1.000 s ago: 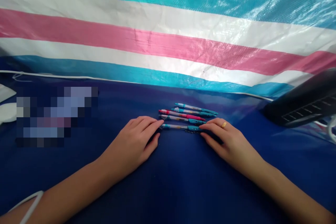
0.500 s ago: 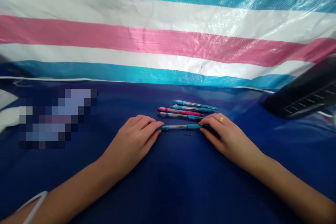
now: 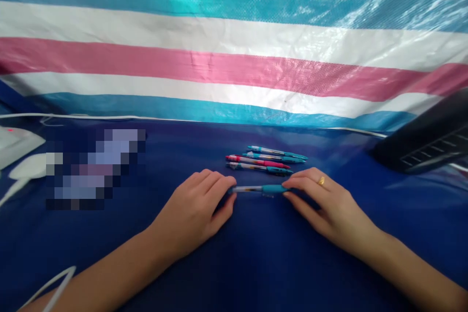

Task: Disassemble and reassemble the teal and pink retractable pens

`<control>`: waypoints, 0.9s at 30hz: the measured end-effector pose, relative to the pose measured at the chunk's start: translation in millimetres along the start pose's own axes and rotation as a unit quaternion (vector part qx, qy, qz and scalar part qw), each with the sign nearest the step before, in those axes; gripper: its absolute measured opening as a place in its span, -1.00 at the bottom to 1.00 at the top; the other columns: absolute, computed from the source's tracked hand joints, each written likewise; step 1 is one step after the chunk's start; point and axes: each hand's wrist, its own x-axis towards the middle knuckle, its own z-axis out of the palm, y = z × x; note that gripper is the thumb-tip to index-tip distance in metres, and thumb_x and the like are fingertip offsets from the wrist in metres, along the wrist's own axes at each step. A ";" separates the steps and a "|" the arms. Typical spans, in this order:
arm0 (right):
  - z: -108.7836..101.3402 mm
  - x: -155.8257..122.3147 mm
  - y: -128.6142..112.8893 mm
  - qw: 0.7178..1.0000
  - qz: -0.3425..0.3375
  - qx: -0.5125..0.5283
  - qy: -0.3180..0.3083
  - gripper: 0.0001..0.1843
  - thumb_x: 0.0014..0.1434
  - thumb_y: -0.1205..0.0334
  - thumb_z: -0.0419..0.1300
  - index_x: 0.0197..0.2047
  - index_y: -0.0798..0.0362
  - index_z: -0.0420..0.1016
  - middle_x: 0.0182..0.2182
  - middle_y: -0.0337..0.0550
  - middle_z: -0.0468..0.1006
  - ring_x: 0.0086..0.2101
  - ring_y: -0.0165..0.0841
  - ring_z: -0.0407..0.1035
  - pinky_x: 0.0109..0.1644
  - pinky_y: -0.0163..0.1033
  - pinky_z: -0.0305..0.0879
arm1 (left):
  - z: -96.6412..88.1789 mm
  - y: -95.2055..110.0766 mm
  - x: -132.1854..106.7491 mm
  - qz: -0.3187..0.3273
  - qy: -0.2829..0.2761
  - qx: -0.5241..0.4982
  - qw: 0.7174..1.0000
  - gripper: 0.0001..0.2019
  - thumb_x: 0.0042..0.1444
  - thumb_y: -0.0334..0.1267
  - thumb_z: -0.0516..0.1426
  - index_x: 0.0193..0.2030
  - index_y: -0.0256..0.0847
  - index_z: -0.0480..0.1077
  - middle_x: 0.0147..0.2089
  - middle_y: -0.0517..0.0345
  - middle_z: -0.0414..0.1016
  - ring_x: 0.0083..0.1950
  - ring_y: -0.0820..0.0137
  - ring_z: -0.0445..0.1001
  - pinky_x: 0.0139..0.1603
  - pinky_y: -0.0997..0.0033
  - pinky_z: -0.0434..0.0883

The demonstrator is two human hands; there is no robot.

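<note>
A blue pen [image 3: 256, 188] with a clear barrel lies crosswise between my hands. My left hand [image 3: 199, 202] pinches its left end between thumb and fingers. At the other end, the fingertips of my right hand [image 3: 325, 200], which wears a gold ring, close on the blue grip. Just beyond the held pen, several more pens rest roughly side by side: a red pen [image 3: 258, 161], a blue pen [image 3: 261, 168] nearest to me, and other blue pens [image 3: 276, 152] farther back. A small clear piece [image 3: 268, 196] sits just below the held pen; its kind is unclear.
The table cover is dark blue [image 3: 256, 258]. A striped plastic sheet [image 3: 219, 68] hangs behind it. To the right leans a black object [image 3: 420, 141]. At left are a pixelated item [image 3: 97, 168], a white plug-like thing [image 3: 31, 165] and a white cable [image 3: 60, 287].
The whole view has shifted, so the scene sits slightly lower and farther right. Both hands have drawn the held pen a little nearer to me, away from the other pens.
</note>
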 end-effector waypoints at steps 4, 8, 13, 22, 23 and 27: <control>-0.5 1.4 -10.9 0.996 -0.031 0.023 -0.081 -0.84 0.33 0.34 0.02 -0.08 0.02 0.38 -0.24 -0.13 0.50 -0.23 -0.31 0.40 -0.14 -0.19 0.41 | 0.5 7.4 -0.3 0.057 -0.041 0.022 0.997 -0.81 0.32 -0.33 -0.02 -0.21 -0.26 0.40 -0.40 0.12 0.44 -0.37 0.32 0.44 -0.32 0.32 0.39; 1.3 2.0 -11.5 0.991 -0.006 0.033 -0.128 -0.85 0.33 0.34 0.02 -0.11 0.05 0.40 -0.24 -0.12 0.48 -0.23 -0.30 0.40 -0.14 -0.18 0.40 | 1.0 8.5 -0.1 0.074 -0.093 0.001 0.993 -0.76 0.31 -0.37 -0.08 -0.22 -0.26 0.40 -0.38 0.12 0.42 -0.38 0.34 0.44 -0.37 0.37 0.38; 2.7 0.6 -9.1 0.990 0.007 0.041 -0.134 -0.82 0.32 0.31 0.05 -0.04 0.06 0.40 -0.16 -0.09 0.47 -0.18 -0.29 0.41 -0.07 -0.18 0.39 | 0.5 5.5 -0.1 0.071 -0.128 -0.010 0.989 -0.73 0.30 -0.37 -0.12 -0.23 -0.27 0.39 -0.40 0.14 0.39 -0.43 0.34 0.42 -0.46 0.37 0.34; 2.7 0.5 -11.8 0.989 0.004 0.027 -0.144 -0.75 0.35 0.24 0.04 0.04 0.08 0.41 -0.13 -0.07 0.44 -0.19 -0.28 0.40 -0.08 -0.17 0.39 | 2.1 5.2 -2.6 0.097 -0.127 0.012 0.987 -0.66 0.42 -0.23 -0.16 -0.23 -0.25 0.37 -0.42 0.18 0.42 -0.44 0.35 0.45 -0.45 0.39 0.32; 2.8 0.7 -12.3 0.989 0.003 0.025 -0.143 -0.76 0.35 0.25 0.03 0.03 0.08 0.41 -0.14 -0.07 0.44 -0.20 -0.28 0.40 -0.09 -0.17 0.39 | 2.4 5.7 -2.8 0.099 -0.122 0.013 0.987 -0.67 0.42 -0.23 -0.16 -0.22 -0.25 0.36 -0.42 0.18 0.42 -0.44 0.35 0.45 -0.45 0.39 0.31; 1.0 0.8 -15.2 0.989 -0.003 0.020 -0.149 -0.82 0.34 0.28 0.03 -0.07 0.09 0.41 -0.20 -0.08 0.44 -0.24 -0.27 0.39 -0.16 -0.15 0.38 | 1.3 7.9 -2.3 0.103 -0.117 0.012 0.988 -0.69 0.41 -0.24 -0.14 -0.22 -0.25 0.36 -0.41 0.18 0.42 -0.44 0.35 0.44 -0.47 0.39 0.29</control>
